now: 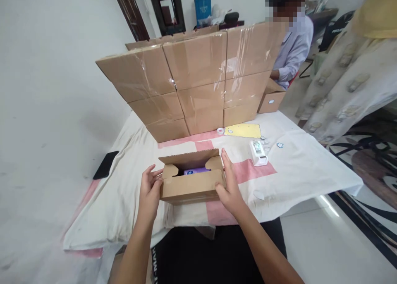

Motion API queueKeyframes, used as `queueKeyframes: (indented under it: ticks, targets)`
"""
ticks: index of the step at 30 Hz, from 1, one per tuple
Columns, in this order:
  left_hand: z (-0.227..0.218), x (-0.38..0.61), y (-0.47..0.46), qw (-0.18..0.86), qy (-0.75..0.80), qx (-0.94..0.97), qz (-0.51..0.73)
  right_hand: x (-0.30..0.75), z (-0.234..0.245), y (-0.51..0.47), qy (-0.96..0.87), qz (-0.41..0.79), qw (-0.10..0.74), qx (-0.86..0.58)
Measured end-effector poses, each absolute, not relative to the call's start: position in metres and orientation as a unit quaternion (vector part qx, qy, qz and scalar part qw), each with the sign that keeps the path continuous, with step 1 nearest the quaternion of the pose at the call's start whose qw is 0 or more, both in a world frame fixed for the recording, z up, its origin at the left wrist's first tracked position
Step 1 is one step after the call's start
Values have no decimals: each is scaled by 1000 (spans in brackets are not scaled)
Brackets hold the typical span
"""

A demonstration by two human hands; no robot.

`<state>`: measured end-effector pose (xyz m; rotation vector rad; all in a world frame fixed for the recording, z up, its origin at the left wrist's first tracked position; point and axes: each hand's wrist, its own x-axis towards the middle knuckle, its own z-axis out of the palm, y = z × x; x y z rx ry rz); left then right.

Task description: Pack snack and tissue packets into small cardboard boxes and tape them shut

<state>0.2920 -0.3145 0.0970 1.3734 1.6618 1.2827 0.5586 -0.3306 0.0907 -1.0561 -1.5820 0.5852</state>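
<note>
A small brown cardboard box stands at the near edge of the cloth-covered table, its top flap raised. Inside it lies a purple packet, mostly hidden by the box walls and side tabs. My left hand grips the box's left end, thumb at the front corner and fingers by the side. Against the right end presses my right hand, its thumb on the front panel and its fingers stretched up along the side. Between them the two hands hold the box.
Stacked, taped cartons form a wall across the table. A white device, a tape roll and a yellow sheet lie right of centre. A black phone-like slab lies at left. A person sits beyond, beside an open box.
</note>
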Motion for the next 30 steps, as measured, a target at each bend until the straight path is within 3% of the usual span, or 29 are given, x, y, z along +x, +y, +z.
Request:
queueKeyframes:
  ticks: [11, 13, 17, 19, 26, 30]
  targets:
    - [98, 294, -308, 257, 602, 607, 451, 575, 92, -301, -660, 168, 581, -446]
    - [108, 294, -313, 198, 595, 662, 410, 575, 91, -302, -666, 147, 573, -455]
    - [128, 315, -329, -19, 550, 797, 251, 574, 93, -304, -676, 118, 547, -480]
    - [130, 333, -335, -58, 508, 833, 211, 574, 96, -305, -675, 116, 541, -488]
    - [127, 362, -327, -111, 500, 850, 124, 606, 97, -322, -707, 212, 491, -462]
    - [129, 357, -318, -106, 491, 855, 126, 672, 84, -314, -602, 191, 534, -562]
